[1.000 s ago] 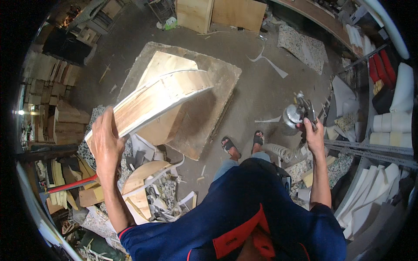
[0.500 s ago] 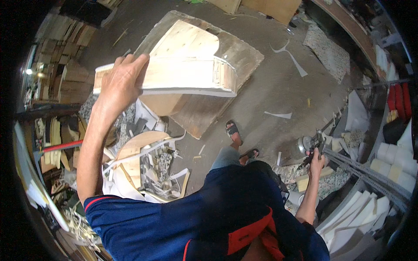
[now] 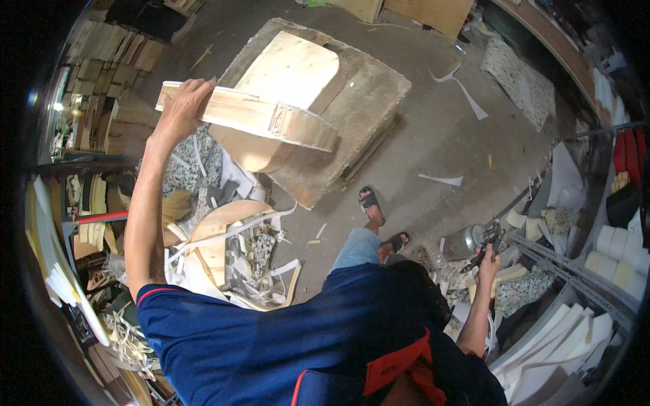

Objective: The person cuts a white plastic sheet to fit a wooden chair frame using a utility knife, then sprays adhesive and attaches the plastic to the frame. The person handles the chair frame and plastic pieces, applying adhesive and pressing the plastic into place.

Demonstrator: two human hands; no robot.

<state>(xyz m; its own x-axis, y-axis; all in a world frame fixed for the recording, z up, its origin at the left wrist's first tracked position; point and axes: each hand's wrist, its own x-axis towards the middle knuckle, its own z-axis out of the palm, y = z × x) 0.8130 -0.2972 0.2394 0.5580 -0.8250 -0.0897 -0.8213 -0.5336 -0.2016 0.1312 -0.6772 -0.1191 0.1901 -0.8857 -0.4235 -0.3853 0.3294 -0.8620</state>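
Note:
My left hand grips the left end of a curved wooden frame piece, its long edge tilted down to the right with white lining along its rim. Behind it shows a pale plywood panel with a rounded corner; whether the two are joined I cannot tell. Both are over a worn square work board. A tan panel shows below the frame piece. Out to the right, my right hand is closed around a spray gun with a round metal cup.
Offcuts and foam scraps fill a pile at the left by my body. Shelves of wood pieces stand at the far left. White foam sheets lean at the lower right, near a metal rail. A speckled foam sheet lies on the floor.
The frame piece in my left hand has tipped and turned, its right end swinging down and leftward. The spray gun stays in my right hand, slightly lower in view.

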